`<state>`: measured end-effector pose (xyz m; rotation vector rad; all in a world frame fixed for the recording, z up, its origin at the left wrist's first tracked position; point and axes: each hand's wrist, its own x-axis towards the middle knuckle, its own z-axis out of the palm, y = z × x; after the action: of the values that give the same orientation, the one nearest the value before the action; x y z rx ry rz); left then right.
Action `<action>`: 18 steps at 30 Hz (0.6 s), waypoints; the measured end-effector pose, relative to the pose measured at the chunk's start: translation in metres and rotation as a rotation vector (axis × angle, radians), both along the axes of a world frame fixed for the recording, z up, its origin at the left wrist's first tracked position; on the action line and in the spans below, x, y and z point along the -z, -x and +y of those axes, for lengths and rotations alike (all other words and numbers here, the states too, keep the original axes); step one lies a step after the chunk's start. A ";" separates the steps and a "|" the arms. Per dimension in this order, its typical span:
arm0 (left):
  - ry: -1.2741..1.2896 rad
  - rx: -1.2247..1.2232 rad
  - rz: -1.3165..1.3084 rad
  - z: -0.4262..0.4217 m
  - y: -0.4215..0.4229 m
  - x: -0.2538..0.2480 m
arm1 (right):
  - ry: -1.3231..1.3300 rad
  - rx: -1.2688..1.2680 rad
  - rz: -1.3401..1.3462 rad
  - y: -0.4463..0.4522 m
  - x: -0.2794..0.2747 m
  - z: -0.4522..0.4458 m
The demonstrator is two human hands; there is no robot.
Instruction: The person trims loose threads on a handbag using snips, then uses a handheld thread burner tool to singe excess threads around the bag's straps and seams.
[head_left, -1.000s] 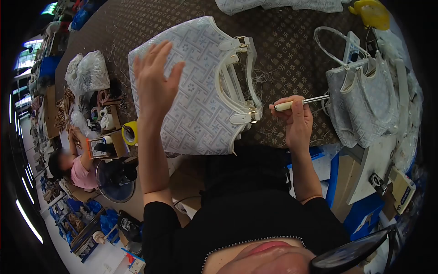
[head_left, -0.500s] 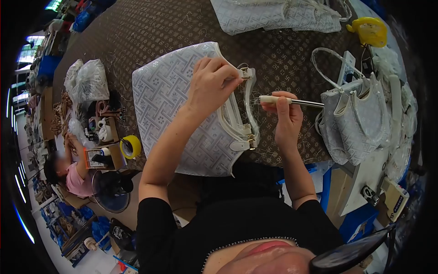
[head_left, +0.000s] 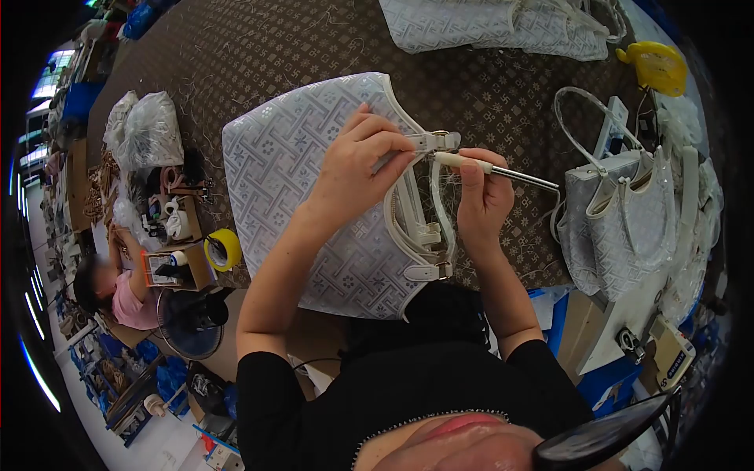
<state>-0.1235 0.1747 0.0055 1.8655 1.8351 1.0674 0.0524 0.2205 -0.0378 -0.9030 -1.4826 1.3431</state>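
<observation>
A pale grey, patterned handbag (head_left: 306,173) lies flat before me, its opening towards the right. My left hand (head_left: 357,161) rests on it, thumb and fingers pinching the end of the upper white strap (head_left: 426,142), beside a gold buckle. In my right hand (head_left: 484,196) is a slim tool with a cream handle (head_left: 459,161) and a metal shaft (head_left: 528,177). The shaft points away to the right; the handle's end is at the buckle, though contact cannot be made out. A lower buckle (head_left: 444,271) and white handle straps lie along the opening.
A finished-looking handbag (head_left: 628,204) stands at the right, with a yellow object (head_left: 656,67) behind it. More patterned bags (head_left: 503,27) lie at the back. Yellow tape (head_left: 223,250) and a plastic-wrapped bundle (head_left: 149,129) are at the left. A person in pink (head_left: 133,298) sits beyond a fan.
My right hand has brought the tool left and slightly up, to the upper buckle. My left hand still pinches the strap end, and the strap now stretches further right.
</observation>
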 end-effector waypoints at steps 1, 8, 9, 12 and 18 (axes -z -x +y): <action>-0.005 0.000 0.004 0.000 0.000 0.000 | 0.003 -0.002 -0.004 -0.001 -0.001 0.001; -0.014 0.000 0.011 -0.001 0.000 0.001 | -0.264 -0.023 -0.157 0.000 -0.005 0.012; -0.014 -0.003 0.009 -0.001 0.000 0.001 | -0.452 -0.008 -0.166 0.001 -0.003 0.017; -0.033 0.000 0.019 -0.001 0.000 0.003 | -0.247 -0.008 0.180 0.015 -0.007 0.021; -0.042 0.006 0.012 -0.002 0.000 0.006 | -0.122 -0.144 0.001 0.006 -0.009 0.028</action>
<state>-0.1240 0.1732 0.0000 1.9038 1.8256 1.1035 0.0468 0.2486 -0.0286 -0.7294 -1.6359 1.3398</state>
